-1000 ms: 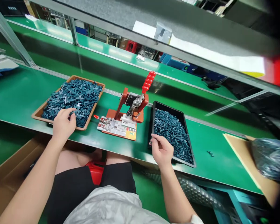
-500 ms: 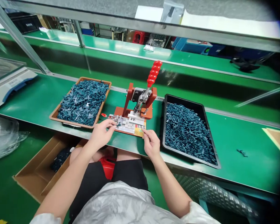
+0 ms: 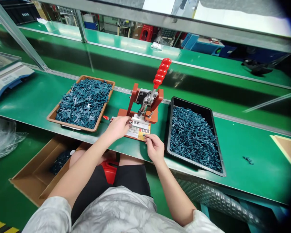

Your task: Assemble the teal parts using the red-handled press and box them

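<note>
A hand toggle press [image 3: 147, 100] with a raised red handle [image 3: 162, 72] stands upright on the bench. My left hand [image 3: 118, 127] is at its metal fixture [image 3: 133, 132], fingertips bent together beside the block under the plunger. Whatever those fingers hold, if anything, is hidden. At the front right of the base, my right hand [image 3: 155, 147] is closed in a pinch on a small dark plastic part [image 3: 144, 135], just over the yellow label [image 3: 141, 135]. Left of the press, a brown tray [image 3: 49, 119] is heaped with flat dark blue-green plastic pieces [image 3: 83, 103].
On the right, a black tray [image 3: 168, 142] holds many narrow dark parts [image 3: 194, 139]. A few loose parts [image 3: 248, 160] lie farther right. A scale [image 3: 11, 81] stands at the far left. Below the bench edge is an open cardboard box [image 3: 29, 176]. A metal shelf [image 3: 184, 26] crosses above.
My left hand has moved right and forward, from the fixture's left end to the block under the plunger. My right hand stays by the base's front right corner. The view has shifted slightly.
</note>
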`<state>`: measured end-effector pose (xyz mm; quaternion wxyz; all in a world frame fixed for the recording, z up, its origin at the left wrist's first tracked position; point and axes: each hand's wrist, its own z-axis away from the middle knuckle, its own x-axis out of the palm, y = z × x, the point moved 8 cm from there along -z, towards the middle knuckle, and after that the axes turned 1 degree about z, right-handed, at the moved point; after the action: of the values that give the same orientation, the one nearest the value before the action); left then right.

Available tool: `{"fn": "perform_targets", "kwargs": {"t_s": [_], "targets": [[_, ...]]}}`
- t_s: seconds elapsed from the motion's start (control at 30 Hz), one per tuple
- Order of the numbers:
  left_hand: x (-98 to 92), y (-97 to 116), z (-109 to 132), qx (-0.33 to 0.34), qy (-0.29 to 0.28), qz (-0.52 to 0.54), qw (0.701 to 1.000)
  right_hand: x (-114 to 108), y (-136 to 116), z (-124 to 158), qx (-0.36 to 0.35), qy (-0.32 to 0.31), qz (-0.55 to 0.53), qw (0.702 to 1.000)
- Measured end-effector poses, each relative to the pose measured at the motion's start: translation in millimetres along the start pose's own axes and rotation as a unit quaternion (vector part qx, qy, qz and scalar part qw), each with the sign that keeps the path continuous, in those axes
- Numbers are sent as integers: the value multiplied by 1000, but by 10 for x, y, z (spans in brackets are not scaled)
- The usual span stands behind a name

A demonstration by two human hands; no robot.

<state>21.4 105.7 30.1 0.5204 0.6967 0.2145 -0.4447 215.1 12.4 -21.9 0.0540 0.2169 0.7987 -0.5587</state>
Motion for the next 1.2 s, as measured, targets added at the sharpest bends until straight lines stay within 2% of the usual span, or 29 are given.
{"fn": "perform_targets", "kwargs": {"t_s": [0.13, 0.3, 0.5, 0.63, 0.73, 0.97, 1.07, 1.2], "targets": [[21, 70, -69, 42, -16, -55, 997, 6, 154, 25, 74, 31, -72, 994], [131, 166, -29, 97, -55, -88, 990, 13, 229, 21, 81, 35, -66, 994], [221, 153, -84, 40, -70, -94, 992, 33, 320, 34, 112, 27, -93, 989], [214, 160, -88, 15, -48, -71, 996, -9, 245, -10, 69, 18, -22, 997], [225, 163, -75, 29, -56, -62, 996, 23, 148, -125, 34, 11, 13, 999], [243, 123, -67, 70, -77, -44, 994, 267, 173, -462, 30, -13, 48, 998], [248, 121, -57, 65, -74, -47, 994, 300, 269, -498, 59, -14, 33, 998], [238, 140, -43, 63, -67, -43, 995, 402, 309, -458, 94, -55, 2, 994]]}}
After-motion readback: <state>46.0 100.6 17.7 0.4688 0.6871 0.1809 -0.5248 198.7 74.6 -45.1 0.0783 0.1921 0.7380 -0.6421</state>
